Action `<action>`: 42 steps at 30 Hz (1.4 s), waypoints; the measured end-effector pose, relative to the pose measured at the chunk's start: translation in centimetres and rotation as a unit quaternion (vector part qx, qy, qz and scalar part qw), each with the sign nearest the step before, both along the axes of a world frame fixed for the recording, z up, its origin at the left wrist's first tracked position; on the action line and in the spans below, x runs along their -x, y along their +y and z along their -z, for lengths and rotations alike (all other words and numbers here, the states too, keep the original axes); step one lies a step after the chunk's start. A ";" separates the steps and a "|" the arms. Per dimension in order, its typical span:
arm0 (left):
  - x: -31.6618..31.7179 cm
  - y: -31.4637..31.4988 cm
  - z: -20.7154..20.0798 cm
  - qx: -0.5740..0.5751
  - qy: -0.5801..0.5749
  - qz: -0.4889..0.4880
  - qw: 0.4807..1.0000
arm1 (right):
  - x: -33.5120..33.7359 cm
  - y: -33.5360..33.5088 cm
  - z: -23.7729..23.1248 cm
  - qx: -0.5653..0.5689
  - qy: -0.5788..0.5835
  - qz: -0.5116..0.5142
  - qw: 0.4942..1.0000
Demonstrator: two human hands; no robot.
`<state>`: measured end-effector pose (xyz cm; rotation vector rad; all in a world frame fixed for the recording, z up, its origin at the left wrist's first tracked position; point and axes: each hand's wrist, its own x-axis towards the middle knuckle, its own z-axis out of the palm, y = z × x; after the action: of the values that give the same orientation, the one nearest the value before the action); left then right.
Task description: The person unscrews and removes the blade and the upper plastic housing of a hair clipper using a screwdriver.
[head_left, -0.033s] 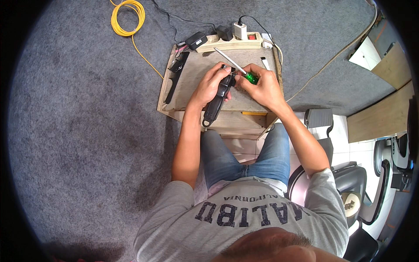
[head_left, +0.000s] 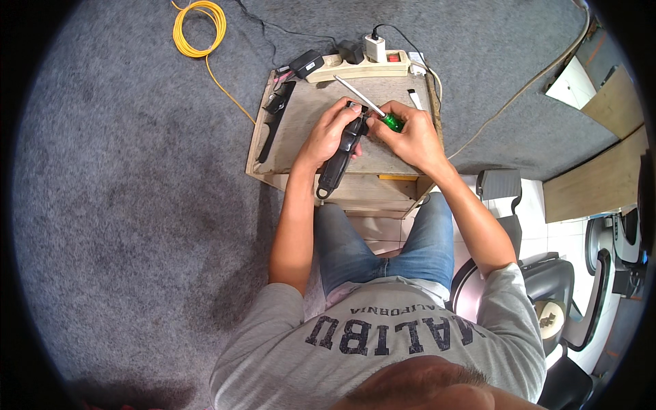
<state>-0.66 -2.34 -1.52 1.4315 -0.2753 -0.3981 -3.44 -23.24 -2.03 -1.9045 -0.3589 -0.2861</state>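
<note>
My left hand (head_left: 327, 137) is wrapped round a black hair clipper (head_left: 335, 166), its thumb near the blade end. The clipper's blade end points away from me and its rear end hangs over the near edge of the small wooden table (head_left: 302, 109). In my right hand (head_left: 413, 137) lies a screwdriver with a green handle (head_left: 391, 122). Its metal shaft slants up to the left, past the clipper's blade end. My right thumb and fingertips come together beside the clipper head; whether they pinch a small part there is hidden.
Along the table's far edge lies a cream power strip (head_left: 355, 69) with plugged-in adapters and cords. A black comb (head_left: 268, 140) rests at the left, a small white brush (head_left: 415, 99) at the right. A coiled yellow cable (head_left: 179, 34) hangs or lies beyond. Black chairs (head_left: 553, 280) stand at right.
</note>
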 end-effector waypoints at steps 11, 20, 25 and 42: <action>0.1 -0.1 0.0 -0.007 -0.014 -0.001 1.000 | 0.4 -0.3 -0.6 0.052 0.001 0.001 0.999; 0.2 -0.1 0.1 -0.011 -0.012 -0.005 1.000 | 0.1 0.0 0.0 0.036 -0.029 0.012 0.999; 0.2 -0.1 -0.2 -0.017 -0.020 0.001 1.000 | 0.3 0.0 -0.3 0.038 -0.013 0.015 0.999; 0.2 0.2 -0.1 -0.018 -0.016 0.000 1.000 | 0.5 0.2 -0.5 0.032 0.002 0.019 0.999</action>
<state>-0.90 -2.15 -1.45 1.4746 -0.2958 -0.3829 -3.91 -23.09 -1.57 -1.9769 -0.3329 -0.2995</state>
